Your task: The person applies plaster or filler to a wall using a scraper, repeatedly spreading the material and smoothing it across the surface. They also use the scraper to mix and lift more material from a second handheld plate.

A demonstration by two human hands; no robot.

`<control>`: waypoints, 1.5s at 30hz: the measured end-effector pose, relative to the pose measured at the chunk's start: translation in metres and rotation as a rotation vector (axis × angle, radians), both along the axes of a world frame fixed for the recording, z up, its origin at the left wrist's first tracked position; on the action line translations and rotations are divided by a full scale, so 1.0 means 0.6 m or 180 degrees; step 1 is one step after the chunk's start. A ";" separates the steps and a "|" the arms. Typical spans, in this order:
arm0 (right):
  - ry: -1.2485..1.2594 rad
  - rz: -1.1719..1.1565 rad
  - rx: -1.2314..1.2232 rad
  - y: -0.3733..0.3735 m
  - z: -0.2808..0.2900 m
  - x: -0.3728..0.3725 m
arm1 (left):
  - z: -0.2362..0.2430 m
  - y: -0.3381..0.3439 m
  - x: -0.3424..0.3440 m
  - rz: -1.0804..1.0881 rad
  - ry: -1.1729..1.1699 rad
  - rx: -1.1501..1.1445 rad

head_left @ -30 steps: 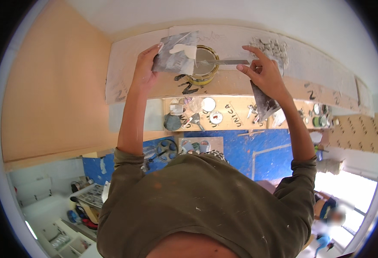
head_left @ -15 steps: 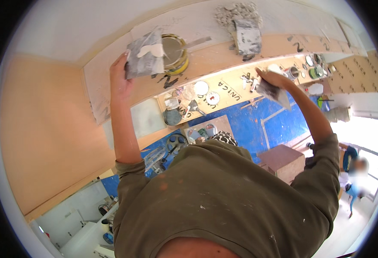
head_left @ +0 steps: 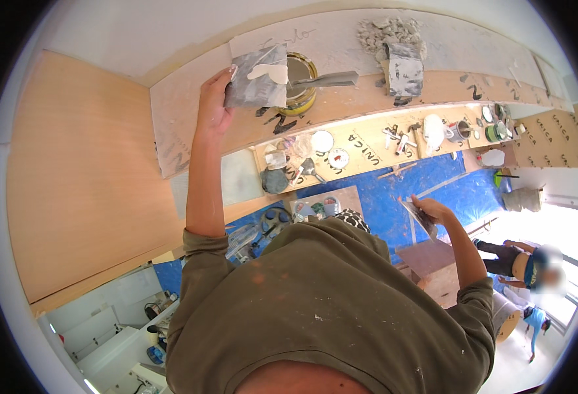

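Note:
My left hand grips the edge of a flat, square grey plate smeared with dark and light filler. A cream dab of putty lies on its face. Just behind the plate stands an open yellow-rimmed can of grey material, partly hidden by it. A flat grey stirring blade sticks out over the can's rim to the right. Lower and to the right, away from the ledge, my right hand is closed around a wide, flat scraper, seen nearly edge-on.
On the upper ledge sit a crumbly grey heap and a smeared grey block. The lower bench carries tubs, cans and tools. Blue sheeting covers the floor, with a brown box. Two people are at far right.
My right hand has come down and nearer from over the lower bench with the scraper. The view has shifted, so the ledge and can sit further right. My left hand still holds the plate.

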State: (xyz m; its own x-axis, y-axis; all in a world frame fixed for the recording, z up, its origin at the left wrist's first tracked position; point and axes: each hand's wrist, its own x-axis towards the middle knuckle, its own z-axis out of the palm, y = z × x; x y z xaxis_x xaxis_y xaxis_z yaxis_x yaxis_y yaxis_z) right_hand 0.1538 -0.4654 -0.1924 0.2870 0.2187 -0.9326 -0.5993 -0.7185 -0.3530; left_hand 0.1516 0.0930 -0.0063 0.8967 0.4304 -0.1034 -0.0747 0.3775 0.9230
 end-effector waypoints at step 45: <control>-0.2942 0.0382 0.2905 0.500 0.513 0.185 | 0.030 -0.078 -0.038 0.0128 -0.0318 -0.0220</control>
